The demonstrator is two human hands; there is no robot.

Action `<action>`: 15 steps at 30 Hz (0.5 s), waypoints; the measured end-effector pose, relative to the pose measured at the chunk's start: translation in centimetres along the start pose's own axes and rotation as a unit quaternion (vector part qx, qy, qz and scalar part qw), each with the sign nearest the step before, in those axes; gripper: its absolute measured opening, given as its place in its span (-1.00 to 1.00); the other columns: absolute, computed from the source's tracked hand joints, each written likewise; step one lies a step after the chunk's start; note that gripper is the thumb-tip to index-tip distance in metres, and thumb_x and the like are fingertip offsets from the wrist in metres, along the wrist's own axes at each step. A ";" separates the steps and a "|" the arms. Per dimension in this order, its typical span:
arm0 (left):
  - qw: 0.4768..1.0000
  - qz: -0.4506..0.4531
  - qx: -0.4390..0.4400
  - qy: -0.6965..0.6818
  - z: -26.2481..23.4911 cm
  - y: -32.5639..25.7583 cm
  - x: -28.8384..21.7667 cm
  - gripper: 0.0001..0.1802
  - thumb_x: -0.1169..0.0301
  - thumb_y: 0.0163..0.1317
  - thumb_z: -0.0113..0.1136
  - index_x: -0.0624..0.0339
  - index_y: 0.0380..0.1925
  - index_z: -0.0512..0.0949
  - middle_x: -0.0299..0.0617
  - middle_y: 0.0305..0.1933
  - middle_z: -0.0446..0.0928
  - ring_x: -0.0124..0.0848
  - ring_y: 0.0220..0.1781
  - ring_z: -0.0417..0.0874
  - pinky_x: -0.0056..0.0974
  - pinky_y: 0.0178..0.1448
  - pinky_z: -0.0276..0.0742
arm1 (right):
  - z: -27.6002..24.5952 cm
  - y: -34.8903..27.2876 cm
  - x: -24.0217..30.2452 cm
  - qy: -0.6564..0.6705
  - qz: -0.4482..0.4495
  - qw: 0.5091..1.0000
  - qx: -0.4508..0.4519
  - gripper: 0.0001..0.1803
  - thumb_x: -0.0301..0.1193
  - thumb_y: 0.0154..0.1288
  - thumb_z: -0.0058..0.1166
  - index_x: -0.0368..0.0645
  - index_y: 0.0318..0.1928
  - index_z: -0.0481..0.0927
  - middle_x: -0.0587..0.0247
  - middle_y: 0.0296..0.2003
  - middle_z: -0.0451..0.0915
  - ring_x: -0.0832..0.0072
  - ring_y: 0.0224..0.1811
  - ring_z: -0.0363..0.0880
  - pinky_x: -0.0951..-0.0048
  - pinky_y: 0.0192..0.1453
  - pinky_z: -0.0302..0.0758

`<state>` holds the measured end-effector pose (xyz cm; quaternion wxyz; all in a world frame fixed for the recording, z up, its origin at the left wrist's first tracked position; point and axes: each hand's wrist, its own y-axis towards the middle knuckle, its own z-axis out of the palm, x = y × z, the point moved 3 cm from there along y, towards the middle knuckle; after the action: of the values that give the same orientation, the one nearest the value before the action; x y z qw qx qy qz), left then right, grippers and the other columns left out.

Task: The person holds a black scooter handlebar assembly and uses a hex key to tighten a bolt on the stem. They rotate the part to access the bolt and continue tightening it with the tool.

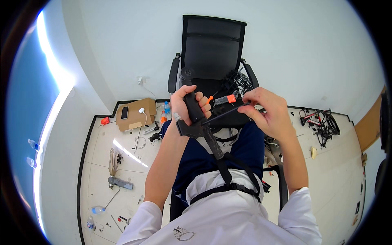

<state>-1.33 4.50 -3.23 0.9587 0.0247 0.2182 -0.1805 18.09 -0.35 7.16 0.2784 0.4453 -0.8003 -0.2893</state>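
In my left hand point(188, 104) is a long black handle-like part point(193, 106), the fingers wrapped round its middle. Its upper end is round, and a black bracket point(190, 130) juts out at its lower end. My right hand point(267, 112) pinches the outer end of a thin dark rod point(225, 114) between thumb and fingers. The rod slants down to the left and meets the black part near the bracket. A ribbed black grip point(214, 145) shows below it, above my lap; whether it is joined to the bracket I cannot tell.
Ahead stands a black mesh office chair point(212, 45), its seat bearing a black wire basket point(239, 81) and an orange-ended clear packet point(227, 99). On the floor lie a cardboard box point(136, 114) with a phone point(125, 112), metal parts point(113, 163), bottles point(167, 108) and bicycle parts point(322, 124).
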 end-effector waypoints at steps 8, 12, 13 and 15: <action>0.994 -0.093 0.060 0.009 0.4 -0.1 0.7 -0.60 0.09 0.18 -0.02 0.05 -0.70 0.23 -0.36 -0.70 0.16 -0.48 -0.68 0.16 -0.35 -0.59 0.12 | -0.6 0.1 1.4 -0.077 -0.176 0.975 0.107 -0.65 -0.26 0.00 0.34 -0.16 -0.46 0.42 0.27 -0.58 0.37 0.31 -0.54 0.42 0.35 -0.50 0.36; 0.990 -0.118 0.073 0.039 0.9 -0.2 1.3 -0.58 0.08 0.22 -0.04 0.06 -0.71 0.22 -0.36 -0.70 0.15 -0.49 -0.68 0.16 -0.36 -0.59 0.12 | -0.1 -0.9 2.2 -0.032 -0.146 0.975 0.162 -0.65 -0.28 0.06 0.31 -0.18 -0.44 0.37 0.25 -0.60 0.34 0.28 -0.57 0.40 0.33 -0.53 0.34; 0.988 -0.121 0.081 0.043 0.8 -0.2 1.2 -0.57 0.07 0.23 -0.06 0.06 -0.69 0.22 -0.35 -0.68 0.16 -0.49 -0.66 0.17 -0.36 -0.58 0.14 | 0.0 -1.0 2.3 -0.027 -0.145 0.975 0.167 -0.65 -0.29 0.06 0.30 -0.18 -0.44 0.37 0.24 -0.61 0.34 0.28 -0.57 0.40 0.33 -0.53 0.33; 0.988 -0.121 0.088 0.049 0.7 -0.3 1.1 -0.57 0.06 0.25 -0.08 0.07 -0.68 0.22 -0.34 -0.67 0.17 -0.48 -0.65 0.18 -0.36 -0.58 0.16 | 0.0 -1.1 2.4 -0.024 -0.146 0.973 0.176 -0.66 -0.30 0.08 0.30 -0.18 -0.44 0.37 0.24 -0.61 0.34 0.28 -0.58 0.40 0.33 -0.54 0.33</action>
<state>-0.25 3.79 -3.05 0.9122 0.0908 0.2496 -0.3122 17.59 -2.89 6.80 0.1311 0.5921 -0.7716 -0.1920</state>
